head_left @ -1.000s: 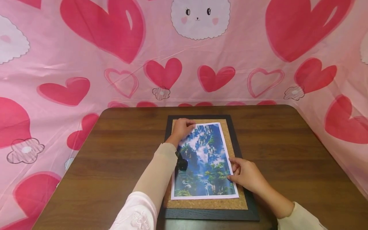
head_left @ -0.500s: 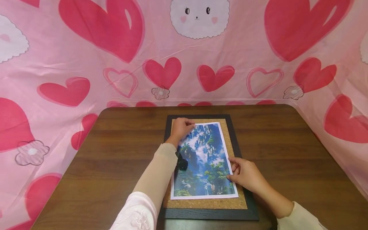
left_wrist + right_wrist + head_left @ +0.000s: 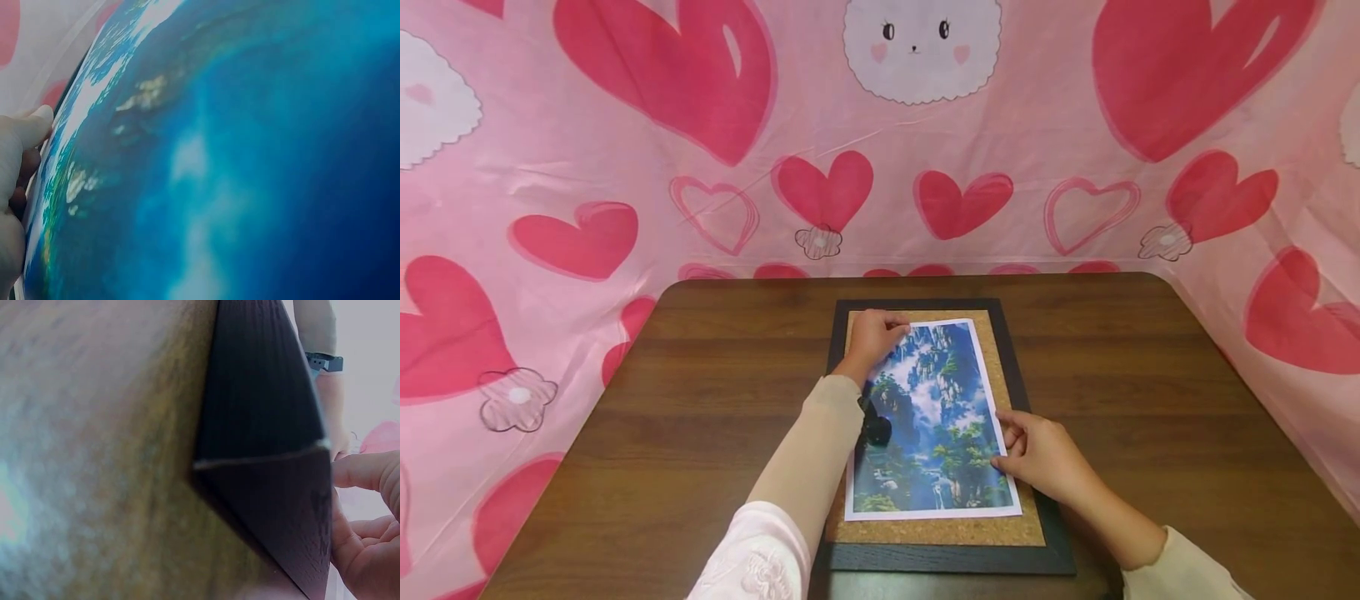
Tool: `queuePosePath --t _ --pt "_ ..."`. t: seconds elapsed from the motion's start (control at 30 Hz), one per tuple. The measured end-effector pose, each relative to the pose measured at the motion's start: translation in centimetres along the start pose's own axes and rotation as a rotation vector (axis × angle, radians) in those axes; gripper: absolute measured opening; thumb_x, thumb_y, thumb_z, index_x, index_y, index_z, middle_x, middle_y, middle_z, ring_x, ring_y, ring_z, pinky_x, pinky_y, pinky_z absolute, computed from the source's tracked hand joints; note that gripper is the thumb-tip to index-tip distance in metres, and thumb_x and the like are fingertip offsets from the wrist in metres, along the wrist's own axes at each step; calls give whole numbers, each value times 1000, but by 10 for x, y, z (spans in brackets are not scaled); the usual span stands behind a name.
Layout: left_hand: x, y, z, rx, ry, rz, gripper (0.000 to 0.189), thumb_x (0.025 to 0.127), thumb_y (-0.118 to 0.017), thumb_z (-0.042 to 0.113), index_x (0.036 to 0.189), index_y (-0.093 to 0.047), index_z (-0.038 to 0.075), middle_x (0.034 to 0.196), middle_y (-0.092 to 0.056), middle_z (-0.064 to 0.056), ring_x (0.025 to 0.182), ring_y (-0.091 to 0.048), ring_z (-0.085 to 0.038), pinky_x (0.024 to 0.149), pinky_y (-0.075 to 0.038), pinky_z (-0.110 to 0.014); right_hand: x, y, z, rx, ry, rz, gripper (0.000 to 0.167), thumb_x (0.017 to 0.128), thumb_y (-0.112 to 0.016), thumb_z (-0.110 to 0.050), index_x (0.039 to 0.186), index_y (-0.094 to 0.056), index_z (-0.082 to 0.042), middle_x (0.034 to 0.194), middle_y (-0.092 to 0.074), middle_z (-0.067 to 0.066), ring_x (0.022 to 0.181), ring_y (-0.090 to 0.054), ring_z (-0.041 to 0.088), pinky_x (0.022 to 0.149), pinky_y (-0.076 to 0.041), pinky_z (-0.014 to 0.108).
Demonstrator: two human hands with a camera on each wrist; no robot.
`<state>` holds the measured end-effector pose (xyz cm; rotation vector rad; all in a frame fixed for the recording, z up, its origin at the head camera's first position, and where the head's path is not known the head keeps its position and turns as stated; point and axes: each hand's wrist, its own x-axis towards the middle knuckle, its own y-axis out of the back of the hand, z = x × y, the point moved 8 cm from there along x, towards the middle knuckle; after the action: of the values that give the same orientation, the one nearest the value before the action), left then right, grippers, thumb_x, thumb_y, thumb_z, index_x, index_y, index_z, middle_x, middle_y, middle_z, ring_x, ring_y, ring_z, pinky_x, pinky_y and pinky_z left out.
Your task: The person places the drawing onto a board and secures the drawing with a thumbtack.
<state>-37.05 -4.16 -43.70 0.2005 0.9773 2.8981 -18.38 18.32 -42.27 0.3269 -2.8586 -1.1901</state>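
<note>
Essentially, the placing looks done and the fixing does not: the landscape print (image 3: 917, 467) lies on the cork board (image 3: 940, 531), picture side up, inside the black frame (image 3: 1000, 558). Cork shows along its right side and below, with a thin strip above; its lower edge rises slightly toward the right against the frame, so some squaring may be left. No pin or tape shows on the visible edges, though the upper left corner is covered. There the left hand (image 3: 875, 335) pinches the paper, fingers bent. The right hand (image 3: 1039, 450) holds the right edge with curled fingers, its thumb tip on the white margin and the forefinger a little farther up. Beneath everything is the brown counter (image 3: 715, 392), with a pink heart-patterned cloth (image 3: 887, 133) behind.
</note>
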Motion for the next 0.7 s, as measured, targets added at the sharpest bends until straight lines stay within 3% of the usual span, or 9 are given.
queuePosePath --t 0.43,0.7 --pt "0 0 0 58 -14 4 16 89 -73 24 100 -79 14 96 -72 0 88 -62 -17 81 -55 -31 0 0 0 -11 7 9 62 72 -84 -4 126 -57 10 78 -55 0 61 -50 13 50 -44 25" --pt "0 -1 -1 26 -13 -1 15 88 -74 22 99 -79 13 96 -72 -1 88 -63 -18 81 -55 -32 -1 0 0 -15 2 12 62 72 -84 -4 125 -57 10 78 -55 0 61 -50 13 50 -44 25"
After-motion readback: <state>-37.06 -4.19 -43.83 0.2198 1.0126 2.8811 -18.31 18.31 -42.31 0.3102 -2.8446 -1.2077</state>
